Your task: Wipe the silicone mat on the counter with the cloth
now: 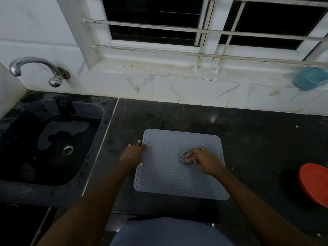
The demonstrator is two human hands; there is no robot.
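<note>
Two bare forearms [99,201] reach forward from the bottom of the view, over a blue-grey shirt [170,233], to a dark speckled counter [257,139]. On it a grey mat [177,180] with wavy ridges lies flat, close to the counter's front edge and roughly midway between the sink and the counter's right end.

The left hand [134,154] rests at the mat's left edge, towards its far left corner. Its fingers are spread and fairly straight. One fingertip and the thumb lie on the mat's rim, and the other fingers are on the counter just beside it. It holds nothing.

The right hand [204,160] is over the right half of the mat, palm down, its fingers curled round a bunched black-and-white checked cloth [186,158]. The cloth sticks out to the left of the fingers and touches the mat's surface.

Set into the counter's left end is a black sink [44,176] with a metal drain [67,150] and patches of water on its floor. A chrome tap [35,68] comes out of the white tiled wall [186,93] above it. At the counter's right edge stands a red bowl [315,183], partly out of view. A teal plastic tub [310,78] sits on the stained sill [159,68] below a barred window [159,20].
</note>
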